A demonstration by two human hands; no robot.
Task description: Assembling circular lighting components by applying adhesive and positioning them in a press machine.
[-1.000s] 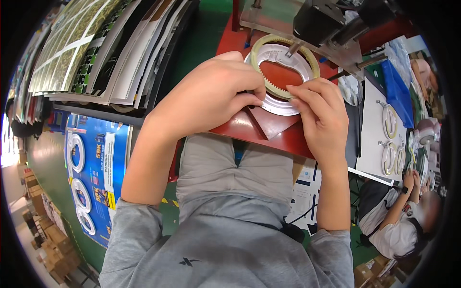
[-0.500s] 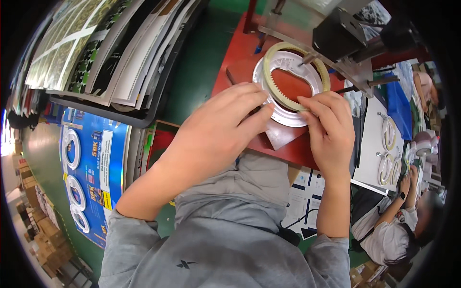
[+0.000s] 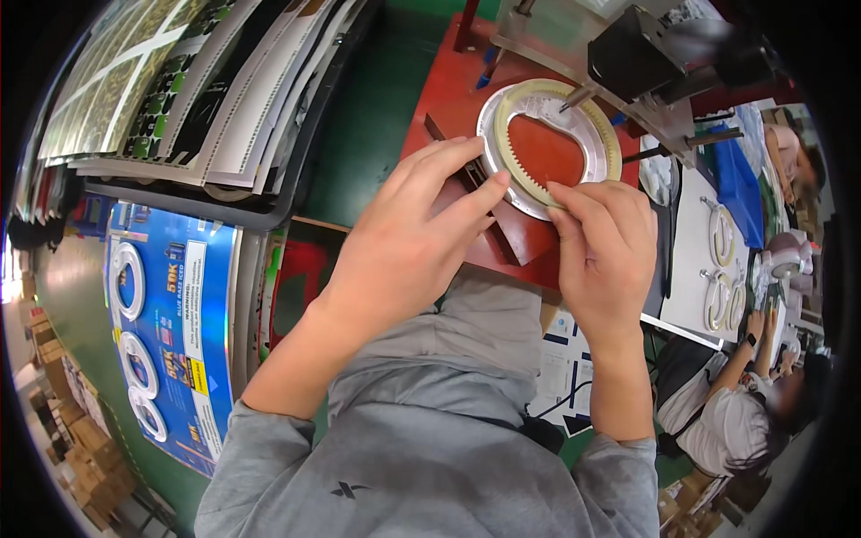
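Note:
A pale yellow toothed ring (image 3: 605,125) lies over a white ring-shaped part (image 3: 489,121), slightly offset from it, above a red work surface. My right hand (image 3: 605,242) pinches the near edge of the toothed ring between thumb and fingertips. At the left rim of the white ring, my left hand (image 3: 404,215) holds on with its thumb and fingertips. Partly hidden behind the left fingers is a dark slotted bar (image 3: 511,238) on the red work surface (image 3: 439,90). A metal pin (image 3: 578,97) from the fixture reaches over the rings.
A fixture with a black block (image 3: 632,54) and clear plate stands behind the rings. At left, a black tray (image 3: 269,215) holds printed sheets; white rings (image 3: 130,282) lie on a blue printed stack (image 3: 170,233). More rings (image 3: 720,235) lie on a white board at right, near a co-worker (image 3: 735,417).
The toothed ring, raised and tilted before, now lies flatter over the white ring. Both rings have come down, and the dark bar beneath shows more. Both hands keep their hold.

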